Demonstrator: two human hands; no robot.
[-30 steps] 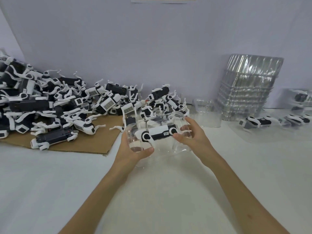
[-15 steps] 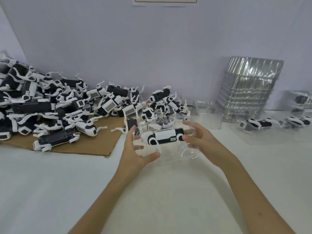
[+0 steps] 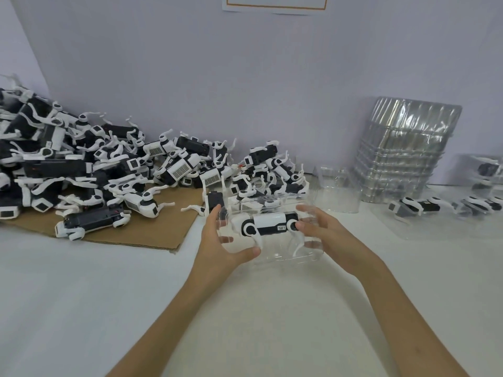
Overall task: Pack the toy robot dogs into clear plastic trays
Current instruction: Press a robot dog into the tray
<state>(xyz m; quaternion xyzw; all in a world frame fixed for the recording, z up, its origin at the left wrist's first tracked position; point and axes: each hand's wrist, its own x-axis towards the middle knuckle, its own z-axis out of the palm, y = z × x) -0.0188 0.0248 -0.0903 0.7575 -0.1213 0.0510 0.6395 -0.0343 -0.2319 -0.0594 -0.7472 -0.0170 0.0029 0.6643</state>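
Note:
A white-and-black toy robot dog (image 3: 269, 223) lies on its side inside a clear plastic tray (image 3: 283, 254) held above the white table. My left hand (image 3: 220, 240) grips the tray's left end, thumb on the near face and fingers behind the plastic. My right hand (image 3: 324, 232) grips the right end, with its fingertips on the dog's hip joint. A big heap of loose robot dogs (image 3: 109, 170) covers the left side.
The heap lies partly on a brown cardboard sheet (image 3: 152, 235). A tall stack of empty clear trays (image 3: 402, 151) stands at the back right, with a single empty tray (image 3: 337, 191) beside it. Packed dogs in trays (image 3: 446, 208) lie at the far right.
The tray with the dog has shifted a little to the right and towards me, carried in both hands. The dog now sits level in it.

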